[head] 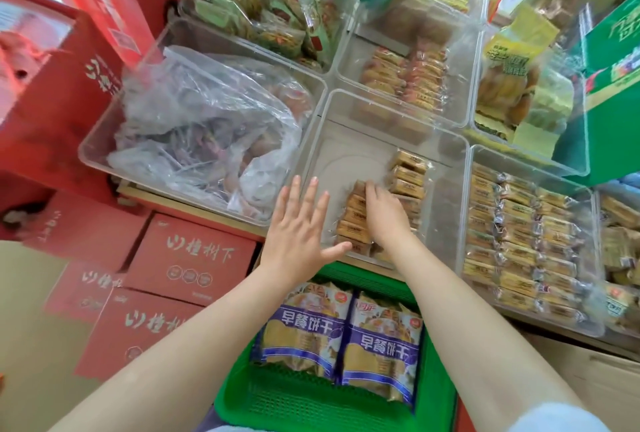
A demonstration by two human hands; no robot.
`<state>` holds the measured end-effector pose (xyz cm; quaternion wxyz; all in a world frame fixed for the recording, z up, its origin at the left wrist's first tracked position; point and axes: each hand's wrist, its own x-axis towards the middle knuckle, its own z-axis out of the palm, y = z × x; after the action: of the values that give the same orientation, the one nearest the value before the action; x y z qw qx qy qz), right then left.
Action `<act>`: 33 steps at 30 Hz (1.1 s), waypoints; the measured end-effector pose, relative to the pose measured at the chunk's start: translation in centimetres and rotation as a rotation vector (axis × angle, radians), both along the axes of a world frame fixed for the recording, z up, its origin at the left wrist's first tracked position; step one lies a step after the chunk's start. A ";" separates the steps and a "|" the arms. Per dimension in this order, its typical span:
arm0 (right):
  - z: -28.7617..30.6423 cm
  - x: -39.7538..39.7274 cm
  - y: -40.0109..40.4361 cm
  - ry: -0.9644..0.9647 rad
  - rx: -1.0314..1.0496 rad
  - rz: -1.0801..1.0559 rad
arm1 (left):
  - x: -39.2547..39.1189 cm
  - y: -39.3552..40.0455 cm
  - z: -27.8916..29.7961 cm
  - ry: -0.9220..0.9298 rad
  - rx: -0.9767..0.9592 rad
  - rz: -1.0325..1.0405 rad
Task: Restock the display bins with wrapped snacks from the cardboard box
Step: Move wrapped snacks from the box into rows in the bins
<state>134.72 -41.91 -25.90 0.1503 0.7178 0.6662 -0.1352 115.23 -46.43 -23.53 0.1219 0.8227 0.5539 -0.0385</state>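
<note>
Progress – my right hand [382, 213] clamped on wrapped snacks [356, 220] in the half-bare centre bin [325, 140] | left hand [298, 223] splayed, empty, at its 9 o'clock wall | most restocking left

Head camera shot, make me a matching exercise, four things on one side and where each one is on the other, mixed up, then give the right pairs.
Things:
1. right hand
2. left hand
3. purple packs
4. crumpled bag

Places:
A. in the green basket
B. in the bin left of the middle bin
C. on the tan snacks in the middle bin
D. spread open over the middle bin's near-left wall

Pairs: 1-C, 2-D, 3-A, 4-B
</note>
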 end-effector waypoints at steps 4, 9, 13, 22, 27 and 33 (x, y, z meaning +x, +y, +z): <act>0.2 0.5 0.1 -0.104 -0.123 0.085 | 0.0 -0.1 0.0 0.004 0.005 0.010; 3.2 0.0 -2.3 0.176 -0.048 -0.044 | 0.1 -0.1 0.7 0.046 -0.037 0.008; 8.9 3.0 -8.9 0.731 0.011 -0.316 | 1.2 -2.3 1.6 -0.024 -0.016 0.071; 18.7 21.3 -27.8 0.945 0.419 -0.467 | 26.0 -19.4 10.3 -0.642 -0.085 -0.087; 20.8 33.4 -37.1 0.945 0.623 -0.519 | 38.7 -29.6 13.1 -0.804 -0.277 -0.066; 18.0 43.9 -42.9 0.791 0.459 -0.637 | 46.1 -35.7 13.6 -0.808 -0.472 0.178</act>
<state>178.63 -84.80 -7.88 -0.3198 0.7925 0.4344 -0.2845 161.36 -82.13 -9.94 0.5139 0.6711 0.5066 0.1702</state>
